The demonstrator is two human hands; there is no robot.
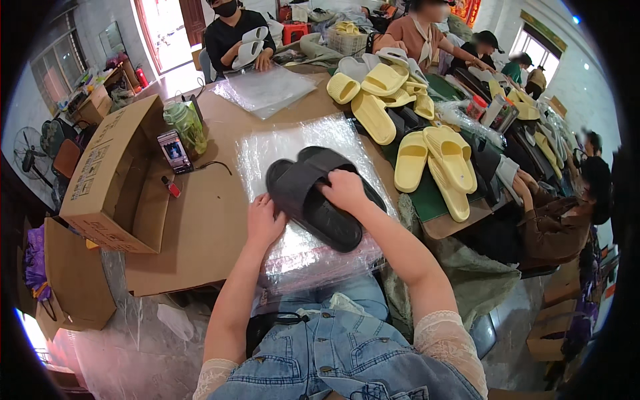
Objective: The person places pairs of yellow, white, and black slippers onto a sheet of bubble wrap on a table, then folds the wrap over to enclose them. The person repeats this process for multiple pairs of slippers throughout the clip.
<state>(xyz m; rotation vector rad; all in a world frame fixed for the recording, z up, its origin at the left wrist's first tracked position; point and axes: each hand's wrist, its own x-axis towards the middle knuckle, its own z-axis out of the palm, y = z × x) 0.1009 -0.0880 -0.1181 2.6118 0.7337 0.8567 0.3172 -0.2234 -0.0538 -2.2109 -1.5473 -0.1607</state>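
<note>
A pair of black slide sandals [312, 200] lies one overlapping the other over a stack of clear plastic bags [257, 159] on the table in front of me. My right hand [347, 191] is closed around the strap of the nearer sandal, with some fingertips hidden beneath that strap. Beside the sandals' left edge, my left hand [267, 219] lies on the bags with its fingers bent and slightly apart. Its fingertips come close to the sole, and nothing shows in its grasp.
Yellow slides [448, 160] are heaped to the right, near more dark footwear. On the left stand an open cardboard box [110, 180], a phone [175, 152] and a green-tinted jar [187, 127]. Another clear bag stack [263, 90] lies farther back. Several people work around the table.
</note>
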